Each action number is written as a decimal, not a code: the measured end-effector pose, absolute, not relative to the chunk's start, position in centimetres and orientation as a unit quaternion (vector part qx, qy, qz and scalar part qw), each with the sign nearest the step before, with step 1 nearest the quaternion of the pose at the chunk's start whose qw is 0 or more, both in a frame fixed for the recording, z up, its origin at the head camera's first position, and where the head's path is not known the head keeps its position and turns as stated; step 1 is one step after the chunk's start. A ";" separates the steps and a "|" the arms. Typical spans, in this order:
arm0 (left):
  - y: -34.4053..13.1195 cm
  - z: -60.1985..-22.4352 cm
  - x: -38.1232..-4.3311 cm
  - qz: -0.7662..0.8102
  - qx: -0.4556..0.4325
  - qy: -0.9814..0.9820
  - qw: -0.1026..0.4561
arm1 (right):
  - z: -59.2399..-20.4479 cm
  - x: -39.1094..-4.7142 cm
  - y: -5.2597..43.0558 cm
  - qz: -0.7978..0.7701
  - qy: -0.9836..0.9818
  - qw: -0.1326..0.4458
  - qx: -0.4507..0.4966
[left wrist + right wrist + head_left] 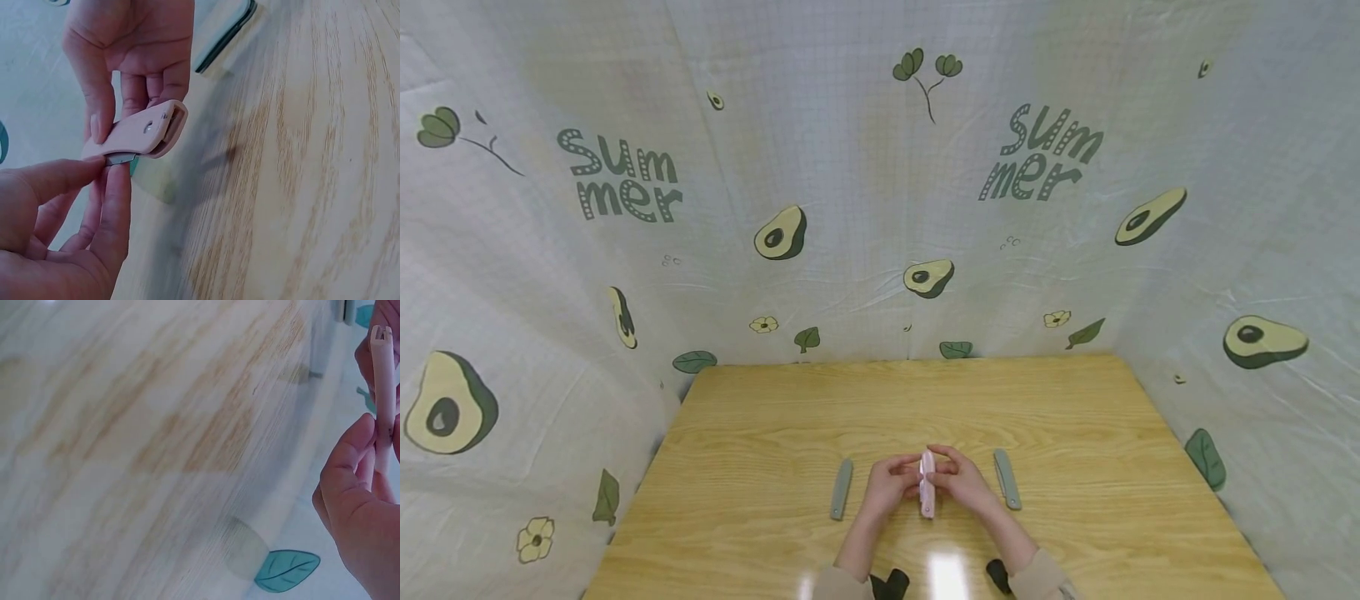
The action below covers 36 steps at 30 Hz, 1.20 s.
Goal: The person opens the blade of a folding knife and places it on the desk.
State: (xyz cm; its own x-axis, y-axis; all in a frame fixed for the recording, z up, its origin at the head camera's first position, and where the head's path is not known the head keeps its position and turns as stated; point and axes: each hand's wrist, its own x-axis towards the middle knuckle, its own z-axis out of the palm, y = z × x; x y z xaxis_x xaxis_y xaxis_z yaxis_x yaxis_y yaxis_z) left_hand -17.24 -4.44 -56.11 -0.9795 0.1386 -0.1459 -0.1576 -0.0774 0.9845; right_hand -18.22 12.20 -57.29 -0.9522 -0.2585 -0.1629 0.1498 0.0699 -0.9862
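The left hand has its fingers pinched on a thin metal strip, perhaps a blade, at the side of a pink folding handle. The right hand has its fingers clamped on that handle, which sits between both hands, over the surface. Just outside them lie a left grey-green handle and a right grey-green handle. Wood stretches well beyond, to the far edge and both side edges, where printed cloth rises.
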 end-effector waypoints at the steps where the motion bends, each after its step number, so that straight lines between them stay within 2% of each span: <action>1: -4.5 -55.6 -17.1 0.735 -0.005 0.670 0.102 | -57.3 -18.2 12.2 -0.680 0.717 0.149 -0.038; 7: -4.8 -56.0 -17.4 0.732 -0.001 0.671 0.114 | -57.0 -18.2 12.3 -0.672 0.724 0.149 -0.034; 16: -4.5 -59.0 -18.6 0.727 -0.008 0.675 0.126 | -56.9 -18.3 12.4 -0.685 0.709 0.161 -0.035; 36: -4.5 -59.1 -18.4 0.757 -0.013 0.642 0.117 | -56.6 -18.1 12.5 -0.683 0.716 0.145 0.007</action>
